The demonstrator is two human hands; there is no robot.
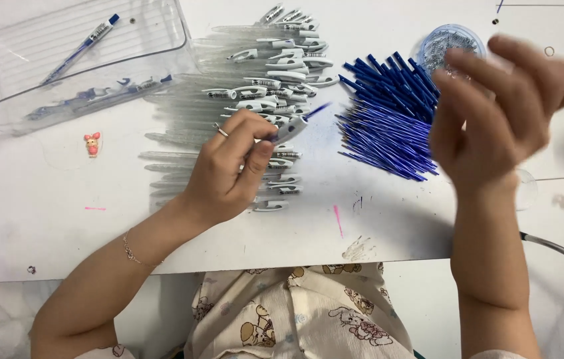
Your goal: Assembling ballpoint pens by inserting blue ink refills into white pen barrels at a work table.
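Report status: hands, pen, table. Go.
Left hand grips a clear pen barrel, blue refill inside. Right hand raised, blurred, above blue refills. Nothing blocking.

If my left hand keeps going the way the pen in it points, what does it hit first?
Likely the pile of blue refills. The left hand holds a pen barrel aimed up and right toward it, though height above the table is unclear.
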